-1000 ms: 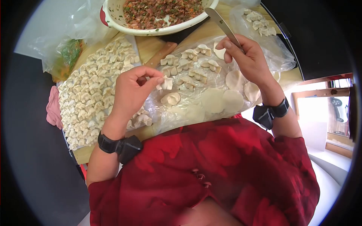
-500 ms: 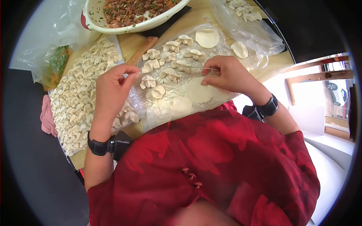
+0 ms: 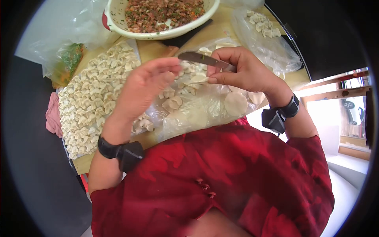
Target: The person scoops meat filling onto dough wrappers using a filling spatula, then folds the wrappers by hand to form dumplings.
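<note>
My right hand grips a flat metal blade, which points left. A pale round dough wrapper, seen nearly edge-on, is at the tip of its thumb. My left hand is blurred, left of the blade tip, with thumb and fingers apart and nothing visible between them. Beneath both hands, folded dumplings lie on clear plastic film. Another flat wrapper rests on the film below my right hand.
A white bowl of chopped filling stands at the back. Many dumplings cover a board on the left. Several more sit in plastic at the back right. A bag with greens and a pink cloth are at the far left.
My left hand has moved right, towards my right hand. The blade has turned its flat side into view, and a wrapper is now lifted at my right thumb. The view has shifted slightly.
</note>
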Tool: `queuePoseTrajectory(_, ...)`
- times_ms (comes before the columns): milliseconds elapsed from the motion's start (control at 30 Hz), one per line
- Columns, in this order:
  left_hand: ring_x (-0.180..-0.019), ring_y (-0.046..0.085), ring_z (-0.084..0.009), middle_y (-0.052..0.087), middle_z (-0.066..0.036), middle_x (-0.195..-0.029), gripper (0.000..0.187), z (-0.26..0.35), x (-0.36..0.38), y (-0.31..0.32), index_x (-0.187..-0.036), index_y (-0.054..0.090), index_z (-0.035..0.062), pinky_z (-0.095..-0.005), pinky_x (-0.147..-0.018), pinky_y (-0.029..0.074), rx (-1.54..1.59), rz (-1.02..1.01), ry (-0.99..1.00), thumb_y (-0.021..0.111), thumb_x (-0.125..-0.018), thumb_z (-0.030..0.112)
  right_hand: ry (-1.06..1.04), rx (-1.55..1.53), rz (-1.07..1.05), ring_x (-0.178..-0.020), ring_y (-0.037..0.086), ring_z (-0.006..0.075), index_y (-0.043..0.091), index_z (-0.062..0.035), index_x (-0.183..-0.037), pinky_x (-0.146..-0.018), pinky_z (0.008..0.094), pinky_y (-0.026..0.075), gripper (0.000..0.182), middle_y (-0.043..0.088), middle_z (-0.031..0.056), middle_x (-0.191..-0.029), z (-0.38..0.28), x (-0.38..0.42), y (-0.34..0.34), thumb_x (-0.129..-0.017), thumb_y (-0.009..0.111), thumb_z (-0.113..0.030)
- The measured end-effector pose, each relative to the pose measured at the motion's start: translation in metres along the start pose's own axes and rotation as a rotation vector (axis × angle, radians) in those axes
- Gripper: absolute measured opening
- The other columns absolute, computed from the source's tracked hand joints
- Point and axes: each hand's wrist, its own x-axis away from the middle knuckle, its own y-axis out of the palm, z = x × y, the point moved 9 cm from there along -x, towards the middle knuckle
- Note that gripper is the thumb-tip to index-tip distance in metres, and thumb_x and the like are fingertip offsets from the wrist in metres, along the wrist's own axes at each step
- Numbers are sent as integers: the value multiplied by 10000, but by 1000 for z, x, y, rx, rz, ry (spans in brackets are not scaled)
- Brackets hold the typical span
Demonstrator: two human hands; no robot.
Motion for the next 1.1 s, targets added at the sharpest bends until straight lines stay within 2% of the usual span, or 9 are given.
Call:
queuePoseTrajectory(100, -1030, 590, -99, 641, -65, -1144, 309, 3, -7, 37, -1174, 639, 0, -239, -861, 475, 276, -139, -89, 680, -898, 133, -105, -84, -9, -827, 574, 27, 658, -27, -941, -735, 198, 463, 132, 645, -35, -856, -27, -18, 2, -843, 735, -72)
queuePoseTrajectory(200, -1037, 602, -115, 648, -65, -1133, 315, -6, -15, 33, -1176, 633, -11, -252, -879, 483, 86, -132, -155, 682, -896, 125, -35, -33, 3, -844, 565, 23, 657, -31, -943, -739, 197, 456, 114, 642, -41, -863, -34, -30, 2, -860, 718, -80)
queuePoseTrajectory(400, -851, 686, -157, 685, -100, -1022, 280, -24, -13, -3, -1132, 629, -42, -292, -708, 582, 279, 122, -323, 626, -936, 157, -166, 258, 153, -754, 522, 24, 672, -30, -968, -638, 234, 431, 169, 598, -47, -781, -72, -65, -61, -928, 654, -193)
queuePoseTrajectory(500, -901, 687, -186, 678, -127, -1057, 287, -14, -15, -17, -1143, 607, -53, -312, -758, 589, 405, 215, -249, 596, -952, 161, -129, 646, 180, -710, 540, 88, 693, -25, -982, -633, 284, 436, 196, 610, 14, -752, -72, -94, -96, -930, 631, -204)
queuePoseTrajectory(567, -964, 677, -206, 661, -138, -1116, 298, -10, -16, -32, -1190, 580, -44, -339, -813, 587, 463, 330, -191, 571, -962, 147, 13, 916, 151, -709, 603, 212, 707, -20, -989, -668, 349, 472, 180, 650, 110, -774, -51, -119, -106, -885, 633, -148)
queuePoseTrajectory(667, -1038, 653, -203, 636, -132, -1178, 324, -10, -19, -45, -1250, 546, -30, -340, -880, 562, 486, 404, -158, 539, -975, 141, -66, 1025, 257, -733, 625, 332, 711, -21, -937, -689, 414, 494, 165, 664, 164, -792, -40, -144, -112, -806, 624, -71)
queuePoseTrajectory(900, -1092, 624, -202, 618, -124, -1216, 336, -17, -30, -55, -1264, 540, -32, -347, -957, 517, 533, 432, -124, 546, -976, 143, -55, 1296, 208, -713, 623, 375, 689, -29, -770, -645, 446, 499, 133, 635, 179, -717, -28, -169, -84, -662, 617, 0)
queuePoseTrajectory(1000, -1085, 626, -199, 623, -123, -1208, 341, -19, -30, -56, -1257, 543, -34, -342, -956, 517, 523, 446, -120, 558, -973, 152, 116, 1247, 52, -702, 617, 377, 676, -30, -711, -625, 448, 491, 108, 617, 193, -696, -15, -169, -74, -626, 616, -1)
queuePoseTrajectory(1100, -1090, 624, -200, 627, -124, -1201, 332, -18, -30, -55, -1244, 549, -36, -342, -955, 518, 519, 433, -93, 561, -972, 154, -60, 1182, 55, -656, 591, 385, 640, -16, -649, -598, 456, 471, 49, 589, 202, -656, -17, -170, -65, -624, 598, -20)
